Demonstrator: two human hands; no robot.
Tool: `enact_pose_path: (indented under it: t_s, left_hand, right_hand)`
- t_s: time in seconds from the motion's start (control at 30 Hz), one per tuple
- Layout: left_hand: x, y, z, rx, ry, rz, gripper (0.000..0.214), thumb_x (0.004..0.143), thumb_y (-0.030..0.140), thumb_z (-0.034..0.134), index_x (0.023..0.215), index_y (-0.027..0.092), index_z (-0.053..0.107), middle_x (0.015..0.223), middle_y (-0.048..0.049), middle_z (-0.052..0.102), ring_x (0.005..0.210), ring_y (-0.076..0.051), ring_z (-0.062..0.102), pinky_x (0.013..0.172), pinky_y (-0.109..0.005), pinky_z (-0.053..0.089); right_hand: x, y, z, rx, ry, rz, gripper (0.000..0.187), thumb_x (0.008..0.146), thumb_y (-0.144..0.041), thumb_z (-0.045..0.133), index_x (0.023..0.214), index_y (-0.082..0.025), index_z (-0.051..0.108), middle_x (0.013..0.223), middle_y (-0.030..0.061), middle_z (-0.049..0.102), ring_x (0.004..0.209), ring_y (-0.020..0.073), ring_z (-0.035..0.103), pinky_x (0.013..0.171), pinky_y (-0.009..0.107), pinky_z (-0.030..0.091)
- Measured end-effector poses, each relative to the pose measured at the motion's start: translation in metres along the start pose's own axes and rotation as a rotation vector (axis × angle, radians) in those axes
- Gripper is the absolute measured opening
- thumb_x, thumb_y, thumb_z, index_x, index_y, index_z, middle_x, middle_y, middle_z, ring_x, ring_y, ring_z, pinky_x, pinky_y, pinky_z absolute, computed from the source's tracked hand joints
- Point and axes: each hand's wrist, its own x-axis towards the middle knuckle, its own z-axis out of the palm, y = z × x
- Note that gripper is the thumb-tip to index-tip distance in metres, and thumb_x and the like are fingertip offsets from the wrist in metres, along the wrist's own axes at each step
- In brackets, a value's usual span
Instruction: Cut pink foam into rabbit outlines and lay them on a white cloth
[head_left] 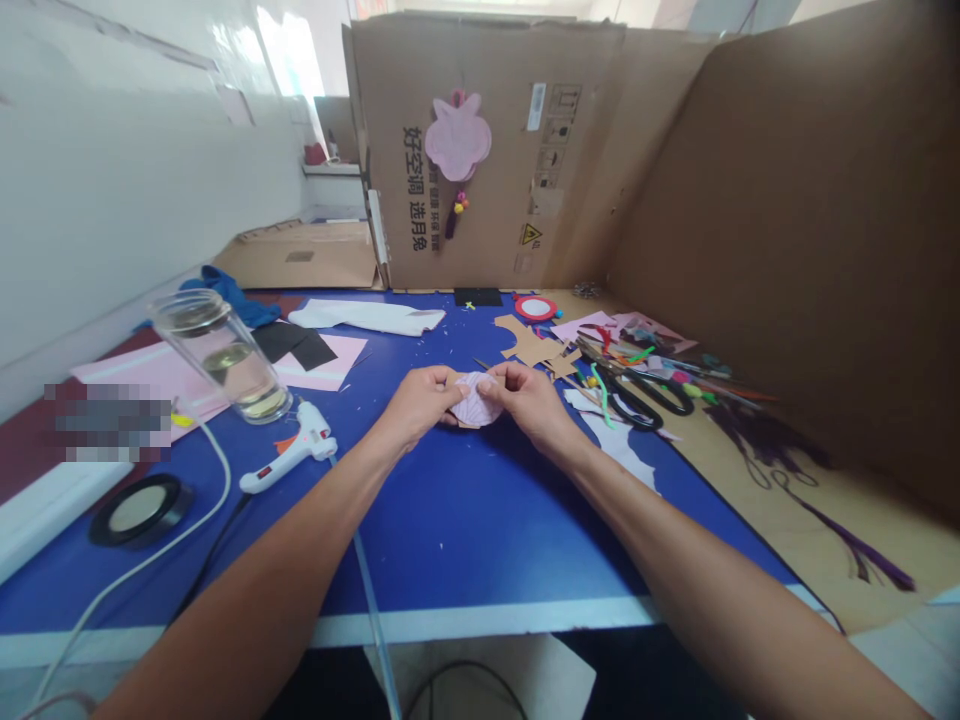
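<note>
Over the middle of the blue table, both my hands hold a small rounded piece of pale striped cloth (pixel 477 402). My left hand (pixel 426 402) pinches its left edge with thumb and fingers. At the right edge, my right hand (pixel 526 396) grips it the same way, thumb on top. A strip of brown cardboard shows along the lower rim of the piece, partly hidden by the fingers. Just beyond the hands, a thin dark pointed thing (pixel 481 363) sticks out; I cannot make out what it belongs to.
Left stand a glue gun (pixel 300 448), black tape roll (pixel 139 508) and glass jar of liquid (pixel 240 365). Right lie scissors (pixel 634 395), cardboard cutouts (pixel 531 342) and purple tassels (pixel 847 535). A pink flower-shaped ornament (pixel 457 140) hangs on the cardboard wall (pixel 585 130) behind.
</note>
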Motion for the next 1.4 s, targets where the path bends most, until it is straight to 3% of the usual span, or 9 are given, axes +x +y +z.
enact_pose_path:
  t_s: [0.43,1.0,1.27,1.4]
  left_hand:
    - [-0.0004,0.0,-0.001,-0.002,-0.043,0.023,0.036,0.077,0.041,0.088,0.073,0.017,0.061,0.068,-0.0014,0.068,0.059,-0.013,0.065,0.058,-0.024,0.057]
    - [-0.0014,-0.0023,-0.0011,0.052,-0.089,0.017,0.029,0.081,0.039,0.083,0.075,0.017,0.065,0.068,-0.0029,0.069,0.059,-0.014,0.066,0.057,-0.024,0.056]
    - [0.0032,-0.0029,-0.0038,-0.007,-0.019,0.015,0.033,0.079,0.039,0.088,0.075,0.016,0.064,0.07,-0.003,0.071,0.06,-0.015,0.068,0.058,-0.025,0.059]
    - [0.0017,-0.0015,-0.0026,-0.063,-0.027,-0.062,0.026,0.081,0.035,0.087,0.092,0.014,0.075,0.08,-0.0074,0.078,0.065,-0.016,0.072,0.061,-0.026,0.061]
  right_hand:
    - [-0.0008,-0.0027,-0.0001,0.007,-0.002,0.019,0.038,0.074,-0.054,0.088,0.085,-0.021,0.072,0.073,0.0,0.068,0.065,0.0158,0.056,0.064,0.03,0.045]
    - [-0.001,-0.001,-0.0002,-0.021,-0.012,-0.004,0.034,0.077,-0.053,0.083,0.079,-0.022,0.069,0.07,-0.0011,0.062,0.063,0.0149,0.051,0.06,0.029,0.041]
    - [0.0024,0.003,-0.0016,0.06,-0.039,0.036,0.044,0.072,-0.059,0.088,0.082,-0.022,0.067,0.07,-0.0016,0.064,0.064,0.015,0.054,0.064,0.03,0.045]
    - [0.0037,0.0035,-0.0044,0.037,-0.003,0.003,0.046,0.071,-0.062,0.089,0.081,-0.023,0.067,0.07,-0.0008,0.064,0.065,0.0162,0.055,0.065,0.031,0.047]
